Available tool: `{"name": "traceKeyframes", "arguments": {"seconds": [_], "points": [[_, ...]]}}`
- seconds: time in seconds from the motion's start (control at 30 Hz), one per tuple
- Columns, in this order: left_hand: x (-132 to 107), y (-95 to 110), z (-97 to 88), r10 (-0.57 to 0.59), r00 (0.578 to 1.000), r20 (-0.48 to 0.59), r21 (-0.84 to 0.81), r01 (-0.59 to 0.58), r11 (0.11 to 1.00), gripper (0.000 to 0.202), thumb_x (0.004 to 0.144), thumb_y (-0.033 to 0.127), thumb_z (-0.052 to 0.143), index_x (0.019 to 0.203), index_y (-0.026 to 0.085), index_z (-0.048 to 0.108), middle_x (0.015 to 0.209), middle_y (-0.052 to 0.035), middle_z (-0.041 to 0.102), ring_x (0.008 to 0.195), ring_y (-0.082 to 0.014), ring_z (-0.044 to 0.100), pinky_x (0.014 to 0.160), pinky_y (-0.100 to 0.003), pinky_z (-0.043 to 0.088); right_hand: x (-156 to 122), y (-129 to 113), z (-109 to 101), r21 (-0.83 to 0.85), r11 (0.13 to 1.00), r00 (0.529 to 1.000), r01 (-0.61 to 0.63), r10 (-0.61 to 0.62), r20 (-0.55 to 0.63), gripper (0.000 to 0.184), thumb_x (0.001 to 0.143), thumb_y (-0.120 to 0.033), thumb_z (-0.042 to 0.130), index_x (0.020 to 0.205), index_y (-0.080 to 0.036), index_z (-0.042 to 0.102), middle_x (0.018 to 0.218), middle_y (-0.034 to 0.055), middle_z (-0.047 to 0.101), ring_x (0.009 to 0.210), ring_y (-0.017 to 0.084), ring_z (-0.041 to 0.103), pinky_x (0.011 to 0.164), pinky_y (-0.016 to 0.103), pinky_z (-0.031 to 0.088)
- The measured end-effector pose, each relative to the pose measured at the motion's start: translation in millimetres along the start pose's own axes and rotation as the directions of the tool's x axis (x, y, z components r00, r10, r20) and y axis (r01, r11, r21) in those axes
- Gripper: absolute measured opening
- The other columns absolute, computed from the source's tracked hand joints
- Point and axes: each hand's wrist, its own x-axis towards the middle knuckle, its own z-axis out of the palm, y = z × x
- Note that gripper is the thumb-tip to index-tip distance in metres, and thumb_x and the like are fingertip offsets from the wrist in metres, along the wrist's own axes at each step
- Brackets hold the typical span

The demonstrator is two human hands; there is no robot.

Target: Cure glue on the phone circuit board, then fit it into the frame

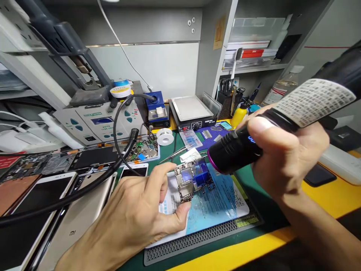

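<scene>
My left hand [132, 218] pinches a small phone circuit board [191, 178] between thumb and forefinger, holding it tilted just above a blue sheet [217, 203] on the work mat. My right hand [284, 154] is wrapped round a black torch-like tool [239, 148] with a purple ring at its front end. The tool's end points down at the board from the right and casts violet-blue light on it. A printed label covers the tool's rear part.
Several phones and back covers [56, 203] lie at the left under a thick black cable [84, 188]. A rework station [98, 120], a solder reel [165, 137], a heating plate [191, 111], tweezers [176, 153] and a yellow bottle [238, 114] stand behind. The bench edge is yellow [254, 248].
</scene>
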Motion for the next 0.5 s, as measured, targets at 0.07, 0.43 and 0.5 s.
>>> {"name": "traceKeyframes", "arguments": {"seconds": [0.07,0.43,0.5], "points": [[0.5,0.5,0.8,0.005,1.0,0.019,0.004,-0.005,1.0,0.055,0.078,0.033,0.069,0.126,0.015,0.048,0.064,0.0098,0.048,0.042,-0.0073,0.041,0.042,-0.023,0.035,0.0,1.0,1.0,-0.058,0.997,0.998,0.058,-0.057,0.009,0.032,0.075,-0.028,0.064,0.058,-0.022,0.038,0.055,-0.0038,0.036,0.059,0.013,0.047,0.05,0.029,0.032],[1.5,4.0,-1.7,-0.045,0.996,0.083,0.006,0.045,0.999,0.05,0.085,0.035,0.065,0.129,0.018,0.047,0.064,0.0093,0.05,0.043,-0.0083,0.047,0.045,-0.025,0.04,-1.0,2.2,1.9,-0.063,0.995,0.995,0.072,-0.067,0.076,0.022,0.078,-0.025,0.065,0.068,-0.022,0.045,0.062,-0.0045,0.044,0.06,0.01,0.038,0.052,0.026,0.035],[2.5,4.7,-2.3,-0.064,0.994,0.085,0.002,0.064,0.998,0.051,0.084,0.036,0.066,0.128,0.019,0.048,0.063,0.0095,0.05,0.043,-0.0081,0.048,0.046,-0.025,0.04,-0.8,3.2,1.9,-0.057,0.995,0.995,0.076,-0.071,0.076,0.023,0.079,-0.026,0.065,0.068,-0.022,0.045,0.062,-0.0047,0.043,0.058,0.009,0.037,0.052,0.026,0.034]]}}
